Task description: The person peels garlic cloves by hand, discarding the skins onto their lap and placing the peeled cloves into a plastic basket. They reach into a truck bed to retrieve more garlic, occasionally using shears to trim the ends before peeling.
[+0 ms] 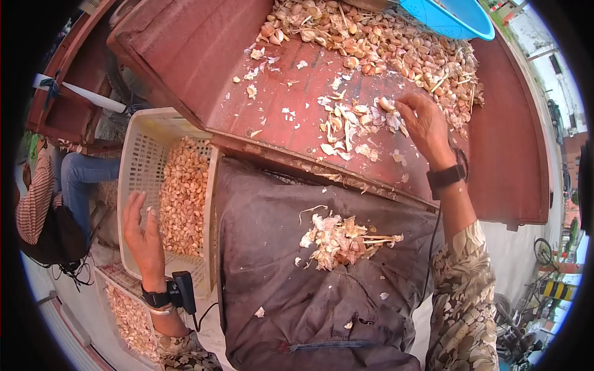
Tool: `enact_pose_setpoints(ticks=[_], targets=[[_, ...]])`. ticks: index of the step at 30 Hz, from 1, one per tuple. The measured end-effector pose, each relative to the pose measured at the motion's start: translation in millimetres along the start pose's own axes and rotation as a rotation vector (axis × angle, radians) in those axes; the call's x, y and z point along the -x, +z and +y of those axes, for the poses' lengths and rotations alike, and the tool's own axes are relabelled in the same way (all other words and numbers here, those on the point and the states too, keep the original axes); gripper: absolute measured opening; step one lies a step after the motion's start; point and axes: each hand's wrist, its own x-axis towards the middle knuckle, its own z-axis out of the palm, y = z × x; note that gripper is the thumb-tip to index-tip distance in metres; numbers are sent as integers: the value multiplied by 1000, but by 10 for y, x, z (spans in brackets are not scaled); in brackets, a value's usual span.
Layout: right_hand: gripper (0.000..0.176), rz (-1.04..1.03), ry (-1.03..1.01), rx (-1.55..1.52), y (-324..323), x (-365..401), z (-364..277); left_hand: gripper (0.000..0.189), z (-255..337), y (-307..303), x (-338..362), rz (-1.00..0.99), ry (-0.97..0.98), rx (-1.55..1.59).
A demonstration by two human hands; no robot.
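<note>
Closest in, a dark grey cloth apron [297, 297] is seen spread across the lap, and a small heap of pale garlic skins and dry stalks [337, 241] is carried on it. A few stray flakes are scattered lower on the cloth.

Over to the left hand [143, 238]: it is held open, palm turned inward and fingers loosely spread and raised, above the near rim of a white plastic lattice basket [139, 154]. The basket is stood just beside the apron and is part-filled with peeled garlic cloves [182, 191]. A black strap with a small black device [184, 290] is worn on that wrist.

Up on the rust-red metal tray [204, 55], the right hand [427, 127] is stretched forward, its fingers bent downward with the tips set among loose garlic cloves and skins [352, 123]. Whether a clove is actually pinched cannot be told. A black wristband [447, 176] is worn here, above a floral patterned sleeve [461, 290].

Beyond the hand, a big mound of unpeeled garlic pieces [383, 43] is piled against a bright blue plastic basin [451, 18] at the far edge.

Low on the left, a second white basket [127, 312] of cloves is glimpsed, and a seated person in a striped top and blue jeans [37, 198] is caught at the frame's edge.
</note>
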Motion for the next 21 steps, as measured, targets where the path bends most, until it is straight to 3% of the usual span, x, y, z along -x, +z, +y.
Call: enact_pose_setpoints(ticks=[2, 5, 6, 8, 11, 14, 17, 21], targets=[[21, 3, -126, 182, 220, -197, 1, 27, 331, 241, -58, -63, -204, 520], [21, -104, -34, 269, 306, -277, -52, 19, 1002, 558, -183, -179, -78, 636], [22, -91, 4, 165, 290, -266, -55, 17, 1255, 655, -243, -232, -74, 717], [23, -57, 84, -42, 193, -155, -76, 19, 1650, 868, -422, -415, 265, 625], [26, -157, 320, -796, -129, 92, -203, 12, 2271, 1428, -597, -391, 485, 537], [28, -179, 475, -1327, -301, 359, -304, 5, 2632, 1997, -725, -356, 587, 262], [27, -234, 470, -1542, -437, 538, -309, 9, 2764, 2300, -816, -311, 645, 154], [23, -223, 515, -1777, -528, 722, -405, 10, 2808, 2205, -855, -301, 700, 191]])
